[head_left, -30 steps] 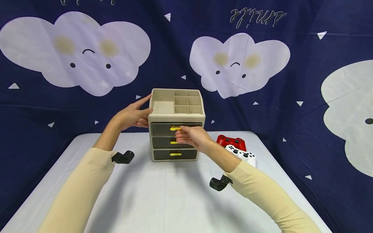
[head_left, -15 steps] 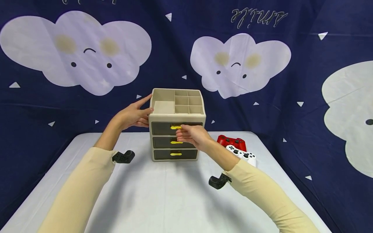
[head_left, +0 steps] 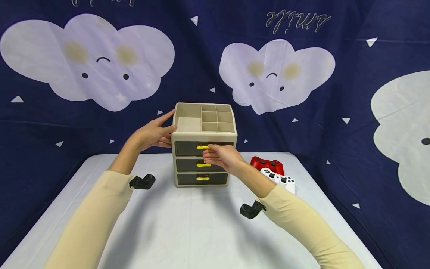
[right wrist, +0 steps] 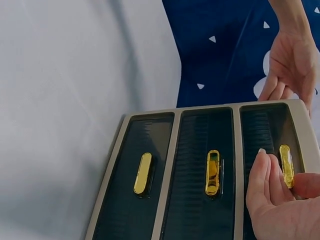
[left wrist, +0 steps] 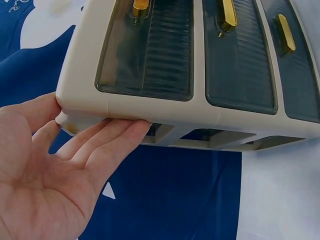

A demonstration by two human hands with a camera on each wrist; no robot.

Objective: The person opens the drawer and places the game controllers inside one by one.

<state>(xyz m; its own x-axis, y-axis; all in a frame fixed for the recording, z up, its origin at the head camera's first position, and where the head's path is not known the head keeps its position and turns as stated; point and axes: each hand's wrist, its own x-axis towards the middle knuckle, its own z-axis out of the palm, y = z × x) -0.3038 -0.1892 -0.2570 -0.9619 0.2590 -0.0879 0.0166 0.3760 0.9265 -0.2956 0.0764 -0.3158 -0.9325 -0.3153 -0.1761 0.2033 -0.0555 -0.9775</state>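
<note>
A beige desktop drawer unit (head_left: 203,136) stands on the white table, with three dark see-through drawers and an open divided tray on top. My left hand (head_left: 151,134) rests against its left side near the top, fingers extended, thumb at the tray's rim. In the left wrist view, the fingertips (left wrist: 135,131) lie along the side wall. My right hand (head_left: 224,158) pinches the right end of the top drawer's gold handle (right wrist: 286,165) between thumb and fingers. That top drawer (head_left: 184,148) sits flush in the frame. The middle drawer's handle (right wrist: 212,172) is partly covered in the head view.
Right of the unit lie a red game controller (head_left: 265,164) and a white game controller (head_left: 280,179), partly behind the right forearm. Behind the table (head_left: 188,231) hangs a dark blue cloth (head_left: 198,67) with cloud prints.
The top drawer, slightly out a second ago, has slid in flush, and my right hand has moved with its handle. My left hand has stayed in place.
</note>
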